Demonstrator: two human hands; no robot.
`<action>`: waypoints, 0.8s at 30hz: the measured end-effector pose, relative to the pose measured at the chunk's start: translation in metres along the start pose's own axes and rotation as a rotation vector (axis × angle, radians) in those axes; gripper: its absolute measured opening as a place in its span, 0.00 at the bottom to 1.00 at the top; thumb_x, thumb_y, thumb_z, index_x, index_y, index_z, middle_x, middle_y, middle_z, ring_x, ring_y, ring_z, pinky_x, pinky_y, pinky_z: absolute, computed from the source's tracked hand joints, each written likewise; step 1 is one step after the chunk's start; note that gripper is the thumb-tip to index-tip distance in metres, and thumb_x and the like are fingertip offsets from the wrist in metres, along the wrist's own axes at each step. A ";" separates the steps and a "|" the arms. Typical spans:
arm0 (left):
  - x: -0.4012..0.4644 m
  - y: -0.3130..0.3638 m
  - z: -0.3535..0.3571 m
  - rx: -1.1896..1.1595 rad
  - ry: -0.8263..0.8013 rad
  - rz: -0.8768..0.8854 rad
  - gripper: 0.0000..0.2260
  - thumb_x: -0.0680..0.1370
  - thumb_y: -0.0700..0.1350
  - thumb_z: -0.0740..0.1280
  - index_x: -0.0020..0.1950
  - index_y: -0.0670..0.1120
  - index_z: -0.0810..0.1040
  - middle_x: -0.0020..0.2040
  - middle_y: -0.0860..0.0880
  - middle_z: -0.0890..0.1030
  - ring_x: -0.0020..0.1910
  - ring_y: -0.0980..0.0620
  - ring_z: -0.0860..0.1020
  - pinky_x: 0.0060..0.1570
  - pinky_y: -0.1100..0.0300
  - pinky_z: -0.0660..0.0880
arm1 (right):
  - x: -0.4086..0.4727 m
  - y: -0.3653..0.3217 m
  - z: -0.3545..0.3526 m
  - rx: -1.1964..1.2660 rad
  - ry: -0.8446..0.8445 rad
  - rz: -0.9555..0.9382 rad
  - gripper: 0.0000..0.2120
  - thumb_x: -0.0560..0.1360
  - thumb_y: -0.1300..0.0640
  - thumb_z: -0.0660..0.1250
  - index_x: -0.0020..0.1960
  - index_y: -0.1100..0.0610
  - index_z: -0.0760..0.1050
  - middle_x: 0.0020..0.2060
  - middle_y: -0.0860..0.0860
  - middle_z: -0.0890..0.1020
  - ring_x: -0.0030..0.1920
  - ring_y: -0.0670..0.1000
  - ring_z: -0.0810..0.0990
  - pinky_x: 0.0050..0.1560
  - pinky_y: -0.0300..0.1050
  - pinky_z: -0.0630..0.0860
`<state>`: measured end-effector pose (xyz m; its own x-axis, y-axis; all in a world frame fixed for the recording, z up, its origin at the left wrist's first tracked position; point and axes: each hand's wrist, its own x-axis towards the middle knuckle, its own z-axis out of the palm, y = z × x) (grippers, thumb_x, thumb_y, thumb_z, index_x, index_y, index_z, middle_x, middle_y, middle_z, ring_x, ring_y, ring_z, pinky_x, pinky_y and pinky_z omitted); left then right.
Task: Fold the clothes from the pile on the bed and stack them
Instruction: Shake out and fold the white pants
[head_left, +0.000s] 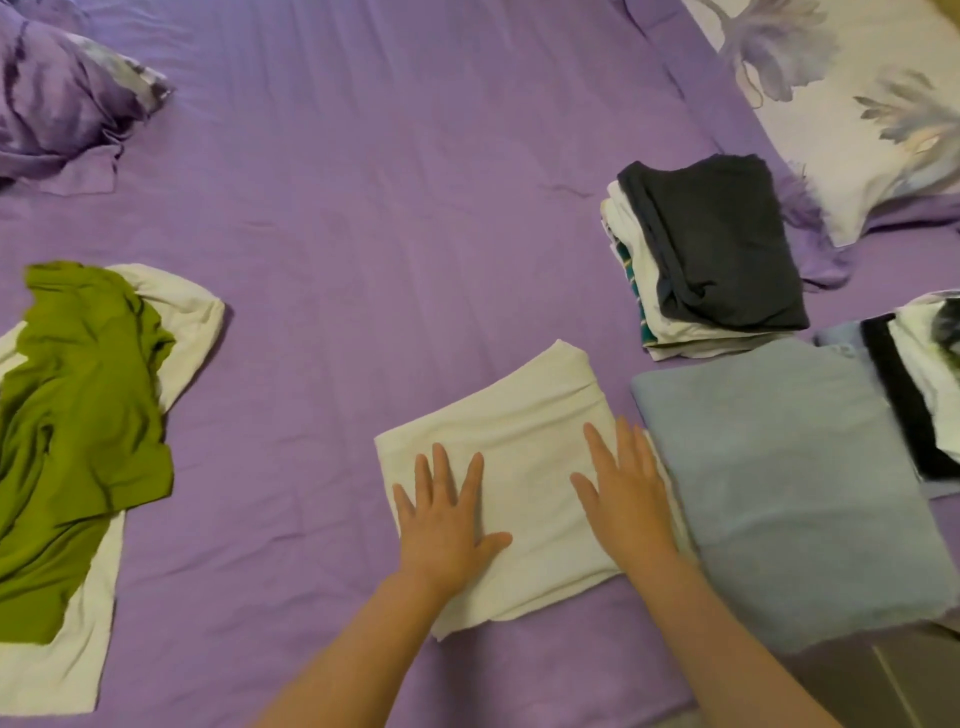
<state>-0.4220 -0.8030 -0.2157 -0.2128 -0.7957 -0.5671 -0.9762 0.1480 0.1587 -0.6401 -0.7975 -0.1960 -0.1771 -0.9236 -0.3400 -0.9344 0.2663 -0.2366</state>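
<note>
Both hands lie flat with fingers spread, gripping nothing: the left hand (445, 512) and right hand (626, 486) press side by side on a folded cream garment (511, 431) on the purple bed (363, 218). Just right of the right hand, touching the cream fold, sits a folded pale blue piece (779, 483); beyond it stands a stack topped with dark grey (717, 244). Well left of the left hand, a green shirt (78, 410) sprawls unfolded over a white garment (67, 649). Lifted carelessly, the cream fold's loose near edge could flop open, or its transfer could nudge the stack askew.
</note>
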 end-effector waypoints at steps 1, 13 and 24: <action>0.001 0.000 0.004 0.004 0.015 0.000 0.42 0.73 0.72 0.52 0.69 0.59 0.23 0.73 0.43 0.25 0.72 0.39 0.27 0.71 0.37 0.36 | -0.001 0.003 0.009 -0.045 -0.058 -0.044 0.30 0.80 0.42 0.55 0.78 0.45 0.49 0.78 0.54 0.47 0.77 0.57 0.44 0.74 0.54 0.49; 0.108 0.089 -0.071 -0.339 0.256 0.223 0.29 0.80 0.56 0.60 0.78 0.49 0.56 0.76 0.46 0.62 0.73 0.44 0.61 0.71 0.50 0.59 | -0.020 0.034 0.025 0.114 0.143 -0.055 0.23 0.75 0.56 0.70 0.69 0.57 0.73 0.70 0.60 0.69 0.68 0.61 0.71 0.64 0.55 0.72; 0.164 0.116 -0.080 -0.823 0.161 -0.022 0.04 0.77 0.48 0.68 0.44 0.51 0.76 0.35 0.57 0.76 0.35 0.58 0.74 0.34 0.66 0.68 | -0.041 0.042 0.036 0.250 0.413 0.110 0.21 0.65 0.62 0.78 0.58 0.57 0.81 0.39 0.55 0.77 0.34 0.55 0.78 0.31 0.47 0.76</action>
<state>-0.5666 -0.9637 -0.2254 -0.1242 -0.8765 -0.4651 -0.6245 -0.2952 0.7231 -0.6613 -0.7380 -0.2246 -0.4252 -0.9051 0.0015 -0.8096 0.3796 -0.4478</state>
